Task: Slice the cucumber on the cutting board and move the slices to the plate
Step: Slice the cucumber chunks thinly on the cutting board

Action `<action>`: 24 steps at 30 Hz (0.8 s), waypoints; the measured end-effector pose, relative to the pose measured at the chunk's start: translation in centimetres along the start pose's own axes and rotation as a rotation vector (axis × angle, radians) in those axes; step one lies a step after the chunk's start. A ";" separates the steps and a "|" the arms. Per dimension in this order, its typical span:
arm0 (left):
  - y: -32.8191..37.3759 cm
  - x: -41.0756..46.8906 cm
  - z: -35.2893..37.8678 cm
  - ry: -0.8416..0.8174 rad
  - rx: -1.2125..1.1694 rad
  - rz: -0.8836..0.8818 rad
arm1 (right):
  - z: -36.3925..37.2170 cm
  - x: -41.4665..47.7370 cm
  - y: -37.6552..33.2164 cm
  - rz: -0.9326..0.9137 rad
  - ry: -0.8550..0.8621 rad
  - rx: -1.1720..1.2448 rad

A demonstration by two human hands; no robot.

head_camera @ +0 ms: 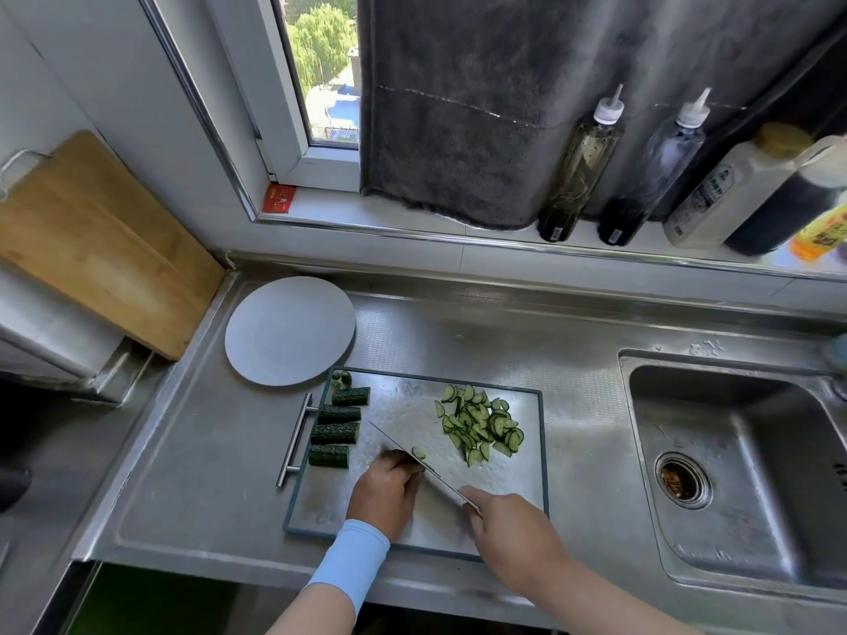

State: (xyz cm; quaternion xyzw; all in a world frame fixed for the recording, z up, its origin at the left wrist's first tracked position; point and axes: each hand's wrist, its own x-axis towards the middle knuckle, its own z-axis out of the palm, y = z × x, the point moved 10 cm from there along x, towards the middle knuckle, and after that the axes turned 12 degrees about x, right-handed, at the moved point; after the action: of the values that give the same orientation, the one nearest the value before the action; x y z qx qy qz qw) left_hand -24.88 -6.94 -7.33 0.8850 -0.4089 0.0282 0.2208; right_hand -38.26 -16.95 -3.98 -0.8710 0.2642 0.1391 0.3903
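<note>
A steel cutting board with a dark rim lies on the counter. Several dark green cucumber chunks sit in a row along its left side, with small end pieces at the far corner. A heap of thin cucumber slices lies at the board's right. My right hand grips the handle of a knife whose blade points away to the left. My left hand is curled beside the blade, holding down a cucumber piece mostly hidden under the fingers; one slice shows at the blade. A round grey plate stands behind the board.
A steel sink with a drain lies to the right. A wooden board leans at the left wall. Several bottles stand on the window sill beside a hanging grey towel. The cutting board has a bar handle at its left.
</note>
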 end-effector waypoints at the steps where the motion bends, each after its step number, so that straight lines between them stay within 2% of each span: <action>1: -0.1 0.0 0.0 0.008 -0.001 -0.005 | -0.1 -0.2 0.1 0.001 0.003 0.001; 13: -0.3 -0.1 0.1 0.036 -0.026 0.009 | 0.8 1.5 -0.2 0.049 -0.067 0.021; 24: -0.5 -0.2 0.6 -0.006 -0.010 -0.011 | 0.8 2.4 -1.0 0.012 -0.070 0.014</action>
State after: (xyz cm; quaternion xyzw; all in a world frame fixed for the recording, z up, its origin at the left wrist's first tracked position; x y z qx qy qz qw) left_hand -24.74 -6.81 -8.13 0.8861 -0.4051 0.0223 0.2242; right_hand -35.76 -16.69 -4.99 -0.8612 0.2565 0.1698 0.4045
